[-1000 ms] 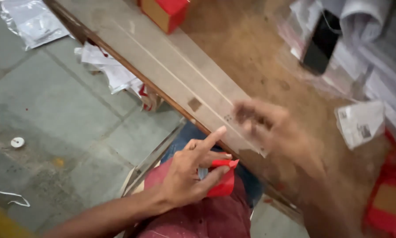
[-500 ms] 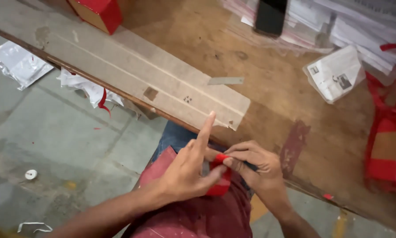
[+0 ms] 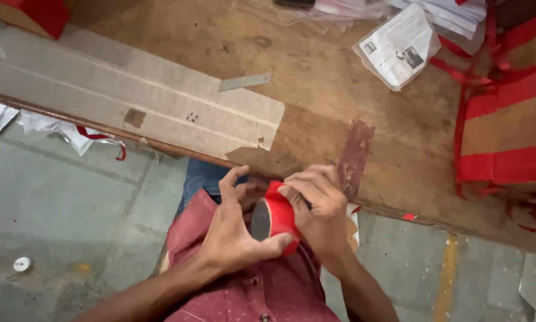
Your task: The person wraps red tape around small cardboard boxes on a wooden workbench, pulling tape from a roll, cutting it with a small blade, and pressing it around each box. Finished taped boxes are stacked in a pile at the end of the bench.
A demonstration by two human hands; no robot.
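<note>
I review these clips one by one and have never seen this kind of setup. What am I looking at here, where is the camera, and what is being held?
There is no machine: a person works with two bare hands, filmed by one camera worn on the head and looking down, so you see their arms, red shirt and lap. Both hands are close to the body, at the edge of a worn wooden table. The left hand and the right hand together grip a roll of red tape, the right fingers resting over its top. On the table lie a long flat strip of cardboard, a small metal blade, a printed paper sheet and, at the right, a cardboard box wrapped in red tape.
</note>
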